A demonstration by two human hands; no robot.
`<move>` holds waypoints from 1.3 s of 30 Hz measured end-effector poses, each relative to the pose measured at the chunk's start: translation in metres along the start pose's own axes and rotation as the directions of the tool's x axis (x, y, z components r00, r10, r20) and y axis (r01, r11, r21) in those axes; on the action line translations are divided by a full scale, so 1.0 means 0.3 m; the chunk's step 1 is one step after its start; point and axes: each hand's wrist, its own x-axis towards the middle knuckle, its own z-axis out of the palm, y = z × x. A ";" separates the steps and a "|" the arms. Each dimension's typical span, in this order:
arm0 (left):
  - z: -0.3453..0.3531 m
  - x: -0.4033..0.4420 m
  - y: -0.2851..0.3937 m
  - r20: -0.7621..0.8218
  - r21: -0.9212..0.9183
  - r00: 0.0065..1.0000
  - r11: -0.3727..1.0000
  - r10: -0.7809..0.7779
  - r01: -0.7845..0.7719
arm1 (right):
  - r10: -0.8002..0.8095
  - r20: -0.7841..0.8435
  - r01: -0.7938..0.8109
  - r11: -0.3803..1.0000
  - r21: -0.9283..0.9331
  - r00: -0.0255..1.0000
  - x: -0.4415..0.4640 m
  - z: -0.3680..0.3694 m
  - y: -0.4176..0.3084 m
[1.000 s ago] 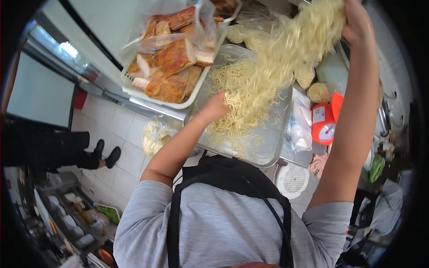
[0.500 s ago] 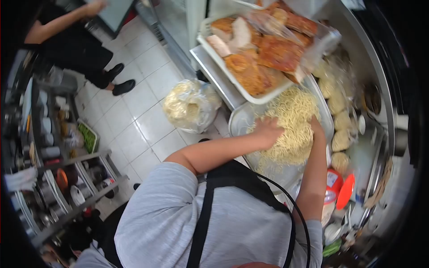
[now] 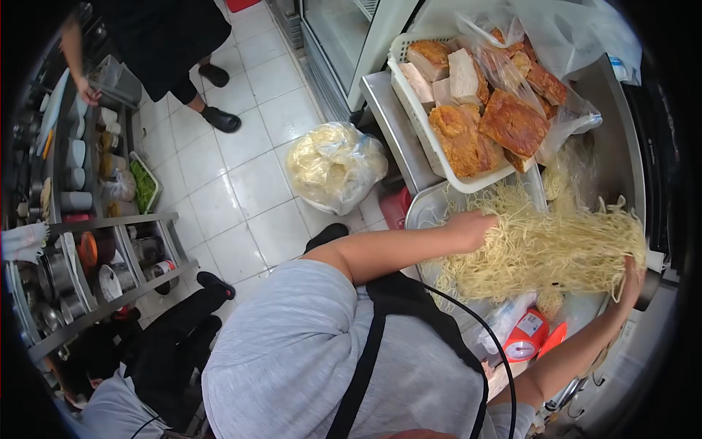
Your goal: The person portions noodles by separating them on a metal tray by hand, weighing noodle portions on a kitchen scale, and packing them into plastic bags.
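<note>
A large tangle of thin yellow noodles (image 3: 556,245) stretches between my two hands, above the metal tray (image 3: 428,205) and past its right side. My left hand (image 3: 472,230) is closed around the left end of the noodles, fingers partly buried. At the far right, my right hand (image 3: 630,282) grips the other end, with strands draped over its fingers. Loose strands lie on the tray. Just beyond the noodles stands a white plastic basket (image 3: 439,150) of browned meat slabs (image 3: 512,124), some partly covered by clear plastic bags.
A plastic bag of noodles (image 3: 336,164) stands on the tiled floor (image 3: 252,183). Below the noodles sits a red scale-like object (image 3: 528,336) with a round dial. Shelves (image 3: 117,219) with containers line the left. Another person (image 3: 164,44) stands at upper left; someone else (image 3: 124,402) is lower left.
My hands have gone from resting on the noodle pile to lifting it, the right hand swinging far right and spreading the noodles. The other person has stepped closer to the shelves.
</note>
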 end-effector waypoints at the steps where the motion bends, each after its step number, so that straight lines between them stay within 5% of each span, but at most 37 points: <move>1: -0.017 -0.003 0.025 0.007 -0.055 1.000 0.998 0.004 -0.004 | 0.060 -0.131 -0.048 0.994 0.096 0.989 -0.027 0.002 -0.069; 5: -0.057 0.000 0.087 0.112 -0.101 0.994 0.995 0.000 0.011 | 0.114 -0.340 -0.023 0.966 0.259 0.934 -0.046 -0.093 -0.139; 8: -0.034 -0.001 0.080 0.061 -0.112 0.998 0.993 0.029 -0.022 | 0.139 -0.238 -0.063 0.951 0.302 0.961 -0.081 -0.068 -0.185; 12: -0.002 -0.006 0.049 -0.038 -0.126 0.997 0.990 0.062 -0.067 | -0.042 -0.127 0.046 0.998 0.032 0.991 -0.074 -0.029 -0.078; 14: -0.001 -0.010 0.049 -0.042 -0.134 0.998 0.990 0.045 -0.050 | -0.101 0.112 0.112 0.989 -0.095 0.989 -0.148 0.087 -0.122; 16: -0.003 -0.014 0.051 -0.041 -0.153 0.999 0.988 0.018 -0.025 | 0.033 0.265 0.052 0.951 -0.304 0.964 -0.185 0.182 -0.110; 22: -0.065 -0.030 0.081 0.077 -0.035 0.993 0.995 -0.091 0.094 | 0.341 0.646 -0.075 0.912 -0.403 0.683 -0.321 0.381 -0.120; 25: -0.067 -0.030 0.080 0.104 0.005 0.989 0.994 -0.108 0.108 | 0.105 0.806 0.239 0.925 -0.294 0.582 -0.379 0.505 -0.004; 28: -0.041 -0.052 0.059 0.061 0.029 0.993 0.994 -0.104 0.103 | 0.300 0.853 0.492 0.715 -0.497 0.427 -0.477 0.715 0.209; 31: -0.010 -0.074 0.019 -0.033 0.133 0.991 0.982 -0.128 0.132 | 0.048 0.571 0.380 0.702 -0.603 0.819 -0.638 0.832 0.123; 35: -0.027 -0.068 -0.033 -0.021 0.059 0.993 0.992 -0.113 0.114 | -0.119 0.472 0.098 0.993 0.069 0.874 -0.548 0.748 0.236; 37: -0.045 -0.071 -0.016 -0.019 0.047 0.991 0.990 -0.135 0.135 | -0.042 0.439 0.050 0.999 -0.007 0.898 -0.460 0.635 0.256; 39: -0.033 -0.069 -0.013 -0.036 0.046 0.987 0.987 -0.154 0.155 | -0.339 0.281 0.372 0.925 -0.075 0.898 -0.405 0.506 0.191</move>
